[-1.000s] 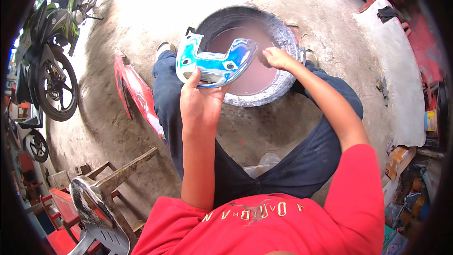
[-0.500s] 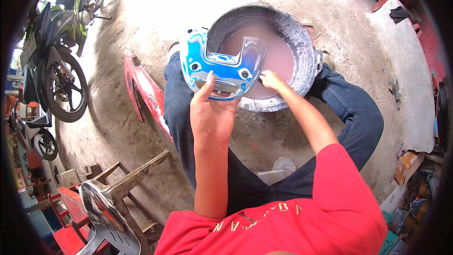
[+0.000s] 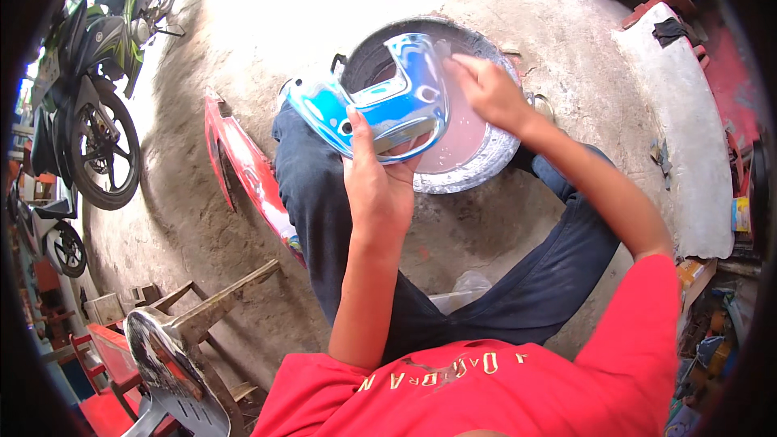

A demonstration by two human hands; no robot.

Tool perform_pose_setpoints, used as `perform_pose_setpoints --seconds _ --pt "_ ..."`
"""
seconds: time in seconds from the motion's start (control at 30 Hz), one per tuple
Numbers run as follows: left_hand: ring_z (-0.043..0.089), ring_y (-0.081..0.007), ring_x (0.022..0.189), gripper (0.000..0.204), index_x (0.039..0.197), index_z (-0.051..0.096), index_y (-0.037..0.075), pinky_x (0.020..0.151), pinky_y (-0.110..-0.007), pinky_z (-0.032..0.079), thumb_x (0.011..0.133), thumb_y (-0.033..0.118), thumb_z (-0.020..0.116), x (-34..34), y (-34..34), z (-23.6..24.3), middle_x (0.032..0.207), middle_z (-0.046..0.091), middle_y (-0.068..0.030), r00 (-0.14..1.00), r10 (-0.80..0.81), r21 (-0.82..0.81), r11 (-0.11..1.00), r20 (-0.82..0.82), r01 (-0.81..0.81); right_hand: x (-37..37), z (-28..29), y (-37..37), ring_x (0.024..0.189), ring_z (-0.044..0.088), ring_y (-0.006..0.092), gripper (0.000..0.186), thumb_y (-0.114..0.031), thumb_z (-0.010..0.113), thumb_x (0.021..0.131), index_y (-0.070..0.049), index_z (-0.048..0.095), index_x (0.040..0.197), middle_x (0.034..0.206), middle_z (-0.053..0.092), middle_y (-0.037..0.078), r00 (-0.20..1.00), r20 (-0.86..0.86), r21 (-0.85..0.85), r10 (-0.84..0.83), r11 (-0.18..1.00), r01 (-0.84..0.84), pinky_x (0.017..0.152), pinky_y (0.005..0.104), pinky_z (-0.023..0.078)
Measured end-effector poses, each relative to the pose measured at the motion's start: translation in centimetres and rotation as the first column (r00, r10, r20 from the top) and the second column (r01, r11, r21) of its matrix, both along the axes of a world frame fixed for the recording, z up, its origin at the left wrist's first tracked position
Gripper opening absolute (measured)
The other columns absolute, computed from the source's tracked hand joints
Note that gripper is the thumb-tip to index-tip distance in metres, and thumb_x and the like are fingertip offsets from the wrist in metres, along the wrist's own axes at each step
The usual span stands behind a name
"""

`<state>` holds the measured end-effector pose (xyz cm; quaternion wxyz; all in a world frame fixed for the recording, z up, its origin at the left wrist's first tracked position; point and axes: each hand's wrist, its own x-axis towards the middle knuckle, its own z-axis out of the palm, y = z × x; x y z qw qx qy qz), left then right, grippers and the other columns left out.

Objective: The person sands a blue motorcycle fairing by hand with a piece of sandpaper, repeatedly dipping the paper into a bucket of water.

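My left hand (image 3: 376, 182) grips a glossy blue, U-shaped plastic motorcycle panel (image 3: 396, 109) by its lower edge. The thumb lies on its face, and the other fingers are hidden behind it. Grey scuffed patches and round holes show on the panel, which tilts over the left rim of a round, dark tub (image 3: 486, 150). Cloudy pinkish water (image 3: 473, 125) fills the tub. Beside the panel's upper right arm, my right hand (image 3: 494, 93) has its fingers drawn together, slightly blurred. Whatever they hold is hard to make out; a small greyish patch shows near the fingertips.
A red body panel (image 3: 251, 166) lies on the concrete floor left of my knee. Motorcycles (image 3: 105, 113) stand farther left. A worn chair (image 3: 182, 364) is at the lower left. To the right lies a pale slab (image 3: 696, 146). A clear plastic bag (image 3: 469, 283) rests between my legs.
My right hand has risen from over the tub to beside the panel's upper right arm. The panel has turned counterclockwise in my left hand, its right arm now higher.
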<state>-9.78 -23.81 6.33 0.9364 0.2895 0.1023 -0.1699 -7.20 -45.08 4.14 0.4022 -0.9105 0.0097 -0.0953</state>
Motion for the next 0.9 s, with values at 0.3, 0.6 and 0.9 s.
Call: perform_pose_setpoints --seconds 0.3,0.6,0.9 --pt "0.061 -0.033 0.12 0.044 0.14 0.041 0.001 0.1 -0.05 0.054 0.108 0.031 0.046 -0.2 -0.6 -0.7 0.135 0.055 -0.0185 1.0 0.017 0.092 0.996 0.026 -0.02 -2.9 1.0 3.3 0.113 0.067 0.0361 0.036 -0.02 0.052 0.104 0.008 0.062 0.125 0.115 0.069 0.025 0.982 0.169 0.178 0.085 0.977 -0.116 0.094 0.0404 0.054" --pt "0.067 -0.0274 0.109 0.047 0.137 0.041 0.004 0.089 -0.045 0.061 0.107 0.04 0.046 -0.7 -1.4 0.2 0.129 0.058 -0.0145 0.996 -0.011 0.213 0.977 0.091 -0.009 -3.2 -0.4 2.9 0.132 0.054 0.0377 0.04 -0.007 0.051 0.096 0.006 0.056 0.134 0.138 0.057 0.027 0.941 0.2 -0.117 0.271 0.961 -0.252 0.112 0.0446 0.043" --pt "0.067 -0.0276 0.109 0.051 0.137 0.041 0.004 0.089 -0.045 0.061 0.106 0.043 0.049 -0.7 -0.7 0.4 0.128 0.058 -0.0154 0.993 -0.009 0.261 0.965 0.115 -0.021 -2.4 -0.4 3.0 0.138 0.048 0.0369 0.04 -0.008 0.051 0.099 -0.001 0.057 0.138 0.143 0.054 0.024 0.911 0.27 -0.141 0.313 0.948 -0.284 0.116 0.0438 0.039"
